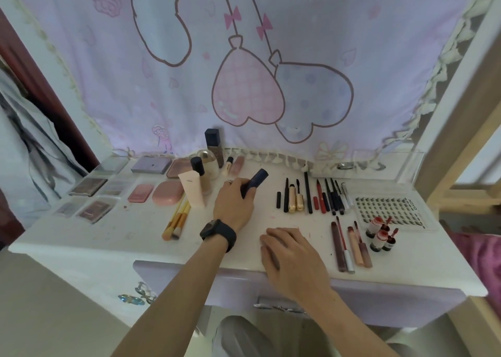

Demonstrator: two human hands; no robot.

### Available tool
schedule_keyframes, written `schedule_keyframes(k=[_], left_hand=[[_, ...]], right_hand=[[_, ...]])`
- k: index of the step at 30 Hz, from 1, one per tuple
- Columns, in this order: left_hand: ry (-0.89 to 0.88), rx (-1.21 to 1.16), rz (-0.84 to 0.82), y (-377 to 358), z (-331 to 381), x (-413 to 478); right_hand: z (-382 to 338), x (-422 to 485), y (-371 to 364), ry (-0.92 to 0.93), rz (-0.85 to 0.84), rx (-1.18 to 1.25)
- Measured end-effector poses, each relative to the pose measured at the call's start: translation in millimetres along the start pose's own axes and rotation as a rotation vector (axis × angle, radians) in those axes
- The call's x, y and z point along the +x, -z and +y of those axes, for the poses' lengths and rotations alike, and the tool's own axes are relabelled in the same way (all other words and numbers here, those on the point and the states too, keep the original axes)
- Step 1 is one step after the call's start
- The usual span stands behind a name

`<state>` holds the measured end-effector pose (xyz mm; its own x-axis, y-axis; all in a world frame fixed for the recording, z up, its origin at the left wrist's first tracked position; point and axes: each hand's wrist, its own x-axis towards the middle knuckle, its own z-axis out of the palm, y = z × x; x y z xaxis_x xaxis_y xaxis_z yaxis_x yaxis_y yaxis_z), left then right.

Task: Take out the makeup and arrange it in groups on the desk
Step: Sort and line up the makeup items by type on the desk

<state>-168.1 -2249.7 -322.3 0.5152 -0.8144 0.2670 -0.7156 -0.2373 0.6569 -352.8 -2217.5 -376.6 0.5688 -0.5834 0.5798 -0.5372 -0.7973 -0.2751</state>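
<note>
At left edge of desk (108, 237): eyeshadow palettes (89, 187) in rows. Next right: two pink compacts (168, 192), then makeup brushes (177, 218) angled toward front edge, just beside upright cream tube (193, 191). Mid-desk: left hand (234, 202) curled tight round dark blue tube (256, 184); lower end inside the fist, upper end sticking out toward back-right, tilted; touching desk or not, cannot tell. Near front edge: right hand (287, 251) resting flat, fingers relaxed, holding nothing. Further right: row of pencils (317, 196), lip glosses (349, 244), small red bottles (379, 233), lash tray (390, 210) by right edge.
</note>
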Motion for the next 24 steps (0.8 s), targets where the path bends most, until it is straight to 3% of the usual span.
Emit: schedule_keyframes(k=[5, 12, 19, 24], left_hand=[[-0.116, -0.261, 0.06, 21.0, 13.1, -55.4], [-0.352, -0.137, -0.026, 44.6, 26.6, -108.4], [-0.692, 0.026, 0.003, 42.3, 63.4, -134.2], [-0.726, -0.017, -0.042, 33.8, 84.5, -143.5]], right_hand=[[-2.0, 2.7, 13.6, -0.028, 0.031, 0.132], [-8.5, 8.9, 76.8, -0.543, 0.168, 0.738], [3.6, -5.8, 120.3, -0.612, -0.088, 0.821], [7.1, -21.7, 137.1, -0.745, -0.106, 0.997]])
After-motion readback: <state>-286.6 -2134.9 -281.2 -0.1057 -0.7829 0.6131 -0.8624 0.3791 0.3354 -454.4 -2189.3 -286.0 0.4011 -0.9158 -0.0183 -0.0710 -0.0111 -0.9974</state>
